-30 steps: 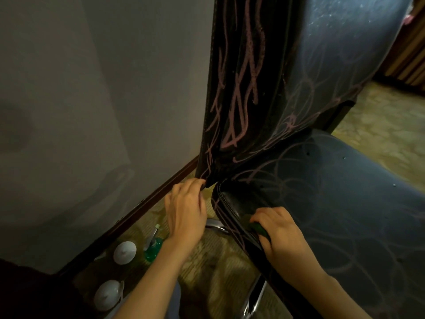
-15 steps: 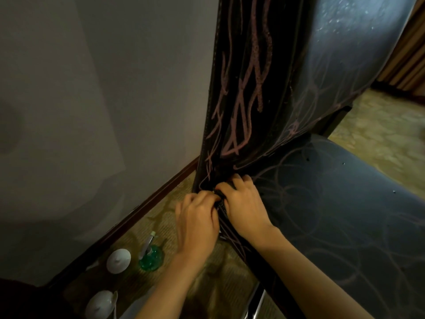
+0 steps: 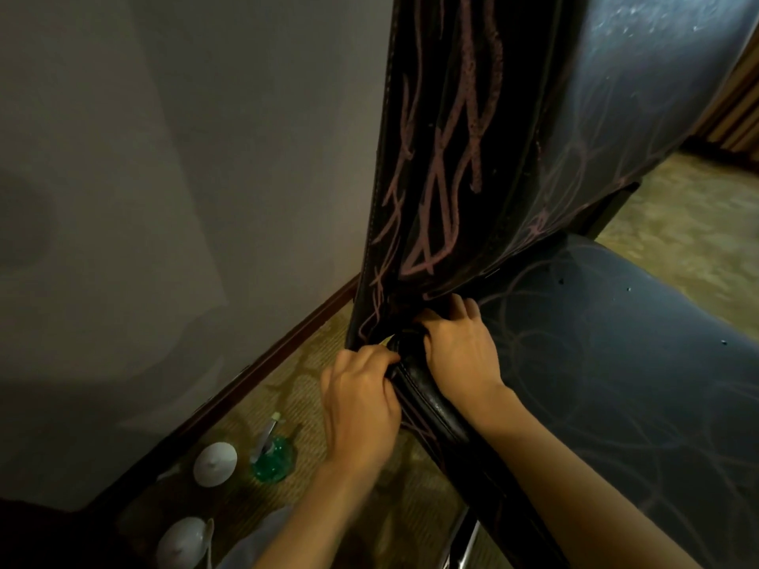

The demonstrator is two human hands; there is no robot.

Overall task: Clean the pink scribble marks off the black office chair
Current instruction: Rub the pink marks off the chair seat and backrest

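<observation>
Black office chair [image 3: 616, 384], streaked with pink scribble marks [image 3: 472, 117], stands by a grey wall [image 3: 164, 199], with a green bottle [image 3: 272, 458] and white bowls [image 3: 215, 464] on the carpet [image 3: 295, 388] beside it. Left hand [image 3: 361, 404] grips the seat edge; right hand [image 3: 460, 347] reaches into the crease, which hides its grasp.

Wall [image 3: 164, 199] just beside chair [image 3: 435, 166]

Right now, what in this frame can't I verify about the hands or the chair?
Head view:
Right hand: fingertips tucked into the gap between seat and backrest; any tool it holds is hidden.
Left hand: curled on the seat's edge; its palm side faces away.
Chair base: cut off by the bottom edge.
Green bottle on the floor: label too small and dim.
</observation>
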